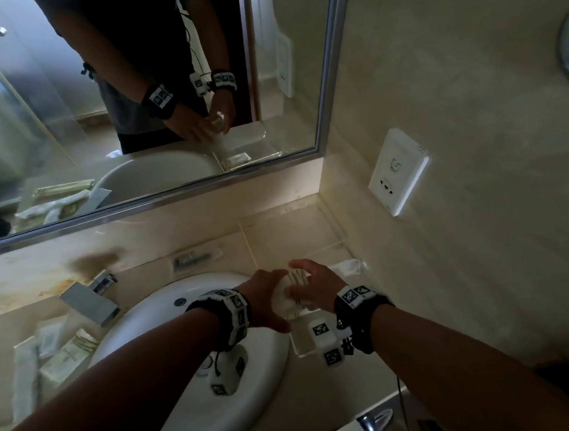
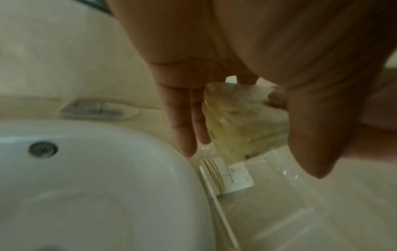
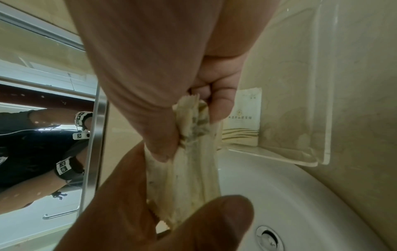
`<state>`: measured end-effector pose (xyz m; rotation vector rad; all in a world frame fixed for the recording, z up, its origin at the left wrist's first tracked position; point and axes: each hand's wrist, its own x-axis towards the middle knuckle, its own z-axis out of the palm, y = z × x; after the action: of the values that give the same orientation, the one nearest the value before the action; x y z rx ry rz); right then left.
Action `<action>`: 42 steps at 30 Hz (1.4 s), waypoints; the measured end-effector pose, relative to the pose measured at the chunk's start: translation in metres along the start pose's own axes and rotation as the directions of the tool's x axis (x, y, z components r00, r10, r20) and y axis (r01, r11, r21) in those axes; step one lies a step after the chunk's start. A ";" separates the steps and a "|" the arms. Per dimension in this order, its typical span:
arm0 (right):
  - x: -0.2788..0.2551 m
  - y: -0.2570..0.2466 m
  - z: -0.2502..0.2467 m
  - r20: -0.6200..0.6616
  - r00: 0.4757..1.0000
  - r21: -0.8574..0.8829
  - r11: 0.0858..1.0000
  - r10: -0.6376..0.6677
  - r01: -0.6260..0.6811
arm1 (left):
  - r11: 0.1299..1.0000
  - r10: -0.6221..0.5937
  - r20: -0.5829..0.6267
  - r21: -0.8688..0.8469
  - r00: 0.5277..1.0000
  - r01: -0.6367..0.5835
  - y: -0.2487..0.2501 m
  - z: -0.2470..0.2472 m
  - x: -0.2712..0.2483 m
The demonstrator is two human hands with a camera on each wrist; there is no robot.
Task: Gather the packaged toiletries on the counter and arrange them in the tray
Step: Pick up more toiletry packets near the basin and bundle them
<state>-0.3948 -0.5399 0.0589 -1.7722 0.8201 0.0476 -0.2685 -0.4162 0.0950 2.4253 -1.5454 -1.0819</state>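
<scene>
Both hands [image 1: 293, 297] pinch crinkled cream sachets [image 3: 189, 169].

The bundle of packets [image 1: 295, 291] between the left hand [image 1: 266, 299] and right hand [image 1: 317, 289] is mostly covered by fingers; how many packets it holds can't be told. The clear tray [image 1: 303, 346] beneath is half hidden by the right wrist's marker cube. Print on the packet lying in the tray [image 3: 241, 121] is too small to read. The wrapped item behind the sink [image 2: 97, 109] is blurred.
</scene>
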 end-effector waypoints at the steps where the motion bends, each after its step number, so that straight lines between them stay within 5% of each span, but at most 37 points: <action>1: -0.002 0.001 -0.002 -0.008 1.000 -0.004 1.000 -0.003 0.003 | 0.998 0.009 -0.008 0.060 1.000 -0.009 0.002 0.002 0.003; 14: -0.014 0.030 -0.015 0.019 0.996 -0.043 0.995 0.089 -0.089 | 0.992 -0.025 -0.012 0.121 1.000 0.026 0.024 0.030 0.034; 26: 0.004 0.087 -0.057 -0.177 0.948 -0.311 0.899 0.264 -0.308 | 0.993 -0.045 0.122 0.118 0.991 0.030 0.014 0.042 0.052; 32: 0.019 0.100 -0.079 -0.272 0.900 -0.280 0.866 0.342 -0.414 | 0.986 -0.110 0.181 0.142 0.977 0.084 0.008 0.048 0.065; 42: 0.048 0.110 -0.064 -0.285 0.902 -0.294 0.865 0.325 -0.405 | 0.980 0.020 0.256 0.186 0.966 -0.070 0.016 0.051 0.081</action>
<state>-0.4415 -0.6334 -0.0278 -1.9470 1.3835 0.2619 -0.2909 -0.4749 0.0213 2.4345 -1.8539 -1.3368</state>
